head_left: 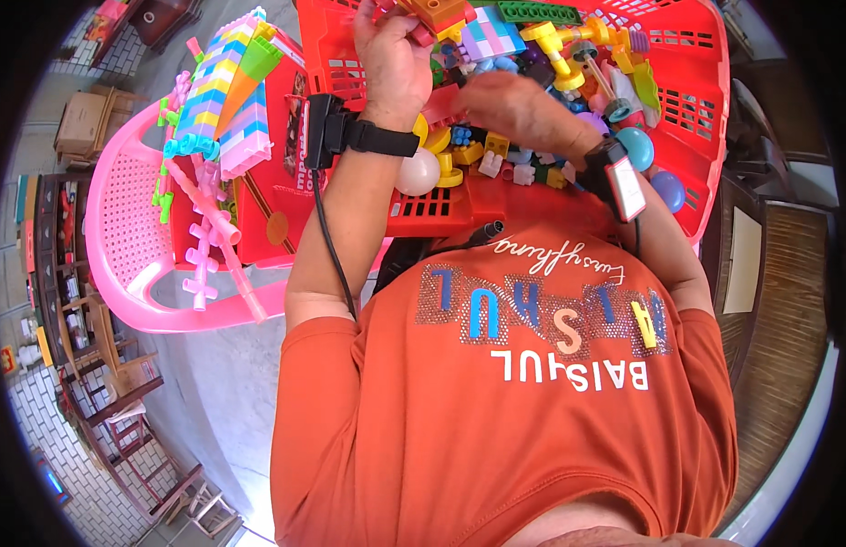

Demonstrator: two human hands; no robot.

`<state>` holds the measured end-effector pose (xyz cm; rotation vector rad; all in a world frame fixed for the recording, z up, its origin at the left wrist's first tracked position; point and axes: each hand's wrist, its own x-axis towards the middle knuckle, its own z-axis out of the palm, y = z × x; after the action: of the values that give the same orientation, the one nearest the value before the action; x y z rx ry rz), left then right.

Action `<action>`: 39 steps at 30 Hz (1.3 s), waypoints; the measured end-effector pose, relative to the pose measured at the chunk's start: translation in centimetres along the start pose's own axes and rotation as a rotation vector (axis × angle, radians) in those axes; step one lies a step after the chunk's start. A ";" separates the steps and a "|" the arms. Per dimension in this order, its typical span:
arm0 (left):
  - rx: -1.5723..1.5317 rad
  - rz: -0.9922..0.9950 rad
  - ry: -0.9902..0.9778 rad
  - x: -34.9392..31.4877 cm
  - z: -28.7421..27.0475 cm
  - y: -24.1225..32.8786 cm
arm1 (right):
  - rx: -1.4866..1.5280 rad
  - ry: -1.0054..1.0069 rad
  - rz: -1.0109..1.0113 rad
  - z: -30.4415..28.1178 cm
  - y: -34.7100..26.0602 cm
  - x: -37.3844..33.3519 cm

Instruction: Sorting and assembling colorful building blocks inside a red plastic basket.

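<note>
My left hand (pixel 393 68) is raised at the far side of a red plastic basket (pixel 706 55), its fingers closed round toy building bricks, orange and red (pixel 437 13). My right hand (pixel 510 108) reaches over the heap of toys in the basket, blurred by motion. Its fingertips are near a reddish piece (pixel 441 105), and I cannot make out whether they grip it. Close by lie a white ball (pixel 417 173), yellow curved pieces (pixel 448 171), a pink-and-blue block (pixel 491 36) and a yellow dumbbell-shaped piece (pixel 555 56).
Left of the basket, a striped brick build (pixel 213 87) and pink connector sticks (pixel 201 264) lie on a pink plastic chair (pixel 122 219). Blue balls (pixel 667 191) rest by the basket's right wall. A cable with a black plug (pixel 487 232) hangs near my shirt.
</note>
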<state>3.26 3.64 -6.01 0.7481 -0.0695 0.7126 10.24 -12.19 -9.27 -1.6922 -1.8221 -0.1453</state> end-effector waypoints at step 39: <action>0.053 0.107 -0.058 3.0 -2.3 9.9 | -0.274 -0.286 0.018 2.6 0.1 -1.6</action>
<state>-0.93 11.89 -0.85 0.8202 -0.1445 0.7969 9.29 -12.25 -12.18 -2.0031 -2.0698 -0.1576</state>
